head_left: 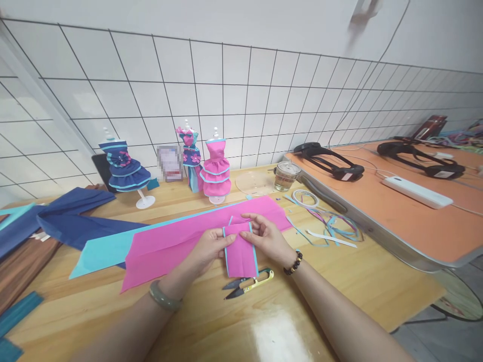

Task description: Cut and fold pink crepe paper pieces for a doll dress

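Observation:
Between my two hands hangs a small folded piece of pink fabric (240, 256) with light blue edging down its sides. My left hand (207, 250) pinches its upper left edge, thumb in front. At the upper right, my right hand (267, 236) grips the same piece between thumb and fingers. Just below the fabric, yellow-handled thread snips (247, 288) lie on the wooden table, partly covered by its lower edge. Behind my hands a long pink strip (158, 251) is spread over a light blue strip (101, 256).
Miniature dress forms wear a navy dress (126, 168), a blue-and-pink dress (191, 156) and a pink ruffled dress (217, 171). Dark blue fabric (75, 216) lies left. A lidded glass cup (287, 176) and ribbon scraps (339, 229) sit right, near an orange-topped table (407, 226).

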{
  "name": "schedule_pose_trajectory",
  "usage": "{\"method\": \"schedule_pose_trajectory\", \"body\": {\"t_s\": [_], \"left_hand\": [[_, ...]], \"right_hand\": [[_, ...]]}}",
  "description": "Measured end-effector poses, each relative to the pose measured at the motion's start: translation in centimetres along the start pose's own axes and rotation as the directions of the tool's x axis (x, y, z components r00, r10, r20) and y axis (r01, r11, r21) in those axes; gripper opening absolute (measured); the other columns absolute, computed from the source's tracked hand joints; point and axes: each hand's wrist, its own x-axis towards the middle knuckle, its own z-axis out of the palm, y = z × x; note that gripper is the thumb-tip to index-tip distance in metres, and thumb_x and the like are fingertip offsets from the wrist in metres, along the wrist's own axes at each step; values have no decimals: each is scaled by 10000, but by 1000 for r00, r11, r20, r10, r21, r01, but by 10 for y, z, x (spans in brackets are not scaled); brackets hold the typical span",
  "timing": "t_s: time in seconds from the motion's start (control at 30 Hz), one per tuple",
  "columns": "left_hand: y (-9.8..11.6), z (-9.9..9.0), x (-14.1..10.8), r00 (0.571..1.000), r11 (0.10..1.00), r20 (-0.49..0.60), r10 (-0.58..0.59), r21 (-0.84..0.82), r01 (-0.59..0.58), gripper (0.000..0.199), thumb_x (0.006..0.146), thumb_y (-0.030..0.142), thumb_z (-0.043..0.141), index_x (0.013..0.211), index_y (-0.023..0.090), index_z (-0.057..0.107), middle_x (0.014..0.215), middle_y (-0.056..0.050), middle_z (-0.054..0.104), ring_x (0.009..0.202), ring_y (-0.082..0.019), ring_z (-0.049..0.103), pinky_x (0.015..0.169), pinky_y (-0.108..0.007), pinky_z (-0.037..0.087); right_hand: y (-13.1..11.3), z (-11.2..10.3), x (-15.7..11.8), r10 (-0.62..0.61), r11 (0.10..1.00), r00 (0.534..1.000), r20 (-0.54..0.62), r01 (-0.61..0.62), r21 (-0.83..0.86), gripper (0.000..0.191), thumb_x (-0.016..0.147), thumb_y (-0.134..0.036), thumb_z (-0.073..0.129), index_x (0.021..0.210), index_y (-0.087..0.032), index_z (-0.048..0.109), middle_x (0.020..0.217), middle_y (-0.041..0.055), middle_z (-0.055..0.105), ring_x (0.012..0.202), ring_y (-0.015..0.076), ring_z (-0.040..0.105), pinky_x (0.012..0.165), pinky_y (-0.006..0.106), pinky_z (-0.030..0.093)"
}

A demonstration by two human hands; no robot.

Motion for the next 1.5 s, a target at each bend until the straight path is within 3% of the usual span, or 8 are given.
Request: {"method": "schedule_pose_trajectory", "body": {"t_s": [0.67, 0.9, 1.03, 1.2, 1.5], "left_hand": [[0, -2, 1, 1000, 1000, -7, -1, -7, 1, 330, 703, 331, 656, 941, 103, 646, 888, -127, 674, 752, -192, 619, 706, -349, 481], [-2, -2, 1, 1000, 1000, 9, -9, 19, 8, 321, 701, 338, 656, 925, 108, 654, 878, -117, 674, 755, -189, 619, 689, -316, 476], [-1, -1, 1, 999, 1000, 37, 2, 25, -3, 308, 701, 341, 655, 908, 113, 657, 843, -104, 675, 744, -189, 623, 708, -333, 476], [0, 0, 1, 998, 999, -43, 43, -13, -44, 286, 670, 333, 683, 860, 121, 654, 781, -73, 668, 725, -179, 619, 720, -343, 476], [1, -4, 3, 997, 999, -57, 44, -22, -45, 257, 668, 320, 687, 821, 117, 649, 745, -58, 653, 673, -152, 601, 676, -309, 467]], "right_hand": [[1, -1, 2, 1, 1000, 1000, -27, -1, 25, 511, 635, -344, 709, 1092, -212, 523, 727, -17, 563, 696, 128, 558, 615, 258, 454], [3, -2, 1, -15, 1000, 1000, 4, 15, -1, 471, 694, -320, 668, 1120, -217, 496, 823, -1, 566, 738, 122, 547, 639, 254, 453], [3, -1, 1, -15, 1000, 1000, 18, 15, 8, 475, 699, -311, 665, 1127, -211, 485, 779, -14, 554, 678, 103, 531, 616, 242, 446], [1, 1, 1, -15, 1000, 1000, 4, 15, -13, 470, 688, -308, 673, 1109, -205, 492, 720, -31, 515, 638, 93, 502, 585, 230, 428], [1, -4, 4, -9, 999, 999, -43, 11, 49, 490, 652, -282, 705, 1094, -193, 510, 710, -33, 521, 624, 82, 498, 602, 232, 412]]}}
